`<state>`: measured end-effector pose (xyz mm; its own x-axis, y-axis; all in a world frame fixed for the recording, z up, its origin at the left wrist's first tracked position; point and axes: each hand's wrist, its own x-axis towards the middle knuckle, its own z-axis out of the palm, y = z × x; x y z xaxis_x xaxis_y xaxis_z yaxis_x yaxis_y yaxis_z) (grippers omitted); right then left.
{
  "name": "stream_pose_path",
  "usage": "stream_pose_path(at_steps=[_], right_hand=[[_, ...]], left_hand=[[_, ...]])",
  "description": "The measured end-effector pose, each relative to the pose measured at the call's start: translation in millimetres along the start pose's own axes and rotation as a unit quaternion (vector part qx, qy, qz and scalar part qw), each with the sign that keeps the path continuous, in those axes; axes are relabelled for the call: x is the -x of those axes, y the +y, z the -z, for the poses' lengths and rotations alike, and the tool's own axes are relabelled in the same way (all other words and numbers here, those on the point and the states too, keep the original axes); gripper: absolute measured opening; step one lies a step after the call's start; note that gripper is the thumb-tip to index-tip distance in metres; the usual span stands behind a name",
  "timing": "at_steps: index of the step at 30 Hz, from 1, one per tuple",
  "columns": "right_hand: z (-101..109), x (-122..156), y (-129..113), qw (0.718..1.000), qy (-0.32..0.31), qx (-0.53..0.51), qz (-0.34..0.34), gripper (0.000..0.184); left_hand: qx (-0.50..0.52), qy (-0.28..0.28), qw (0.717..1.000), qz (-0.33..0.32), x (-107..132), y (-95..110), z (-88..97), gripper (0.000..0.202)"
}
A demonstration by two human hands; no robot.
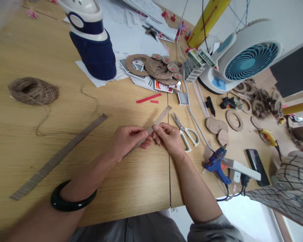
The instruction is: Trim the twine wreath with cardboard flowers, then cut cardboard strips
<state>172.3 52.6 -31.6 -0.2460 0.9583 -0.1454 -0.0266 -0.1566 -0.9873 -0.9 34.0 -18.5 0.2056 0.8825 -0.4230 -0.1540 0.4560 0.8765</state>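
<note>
A narrow strip of corrugated cardboard slants up and away over the wooden table. My left hand pinches it between thumb and fingers, hiding part of its length. Close beside, my right hand grips the same strip with thumb and fingertips. White-handled scissors lie spread just right of my right hand. To the left rests a longer cardboard strip, flat on the tabletop. Beyond my hands are two red paper strips.
A twine coil and a dark-blue and white object stand left. A blue glue gun, power strip, phone and grey cable are right. Behind are cardboard rings, playing cards and a fan. A person's checked sleeve shows far right.
</note>
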Motion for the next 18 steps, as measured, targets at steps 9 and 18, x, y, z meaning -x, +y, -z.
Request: stream_pose_path(at_steps=[9,18], right_hand=[[8,-2,-4,0.992,0.116,-0.021,0.044,0.038],[24,-11,-7,0.964,0.242,-0.052,0.100,0.038]], left_hand=[[0.041,0.026,0.999,0.023,-2,0,3.8,0.036],[0.065,0.056,0.996,-0.006,-2,8,4.2,0.030]])
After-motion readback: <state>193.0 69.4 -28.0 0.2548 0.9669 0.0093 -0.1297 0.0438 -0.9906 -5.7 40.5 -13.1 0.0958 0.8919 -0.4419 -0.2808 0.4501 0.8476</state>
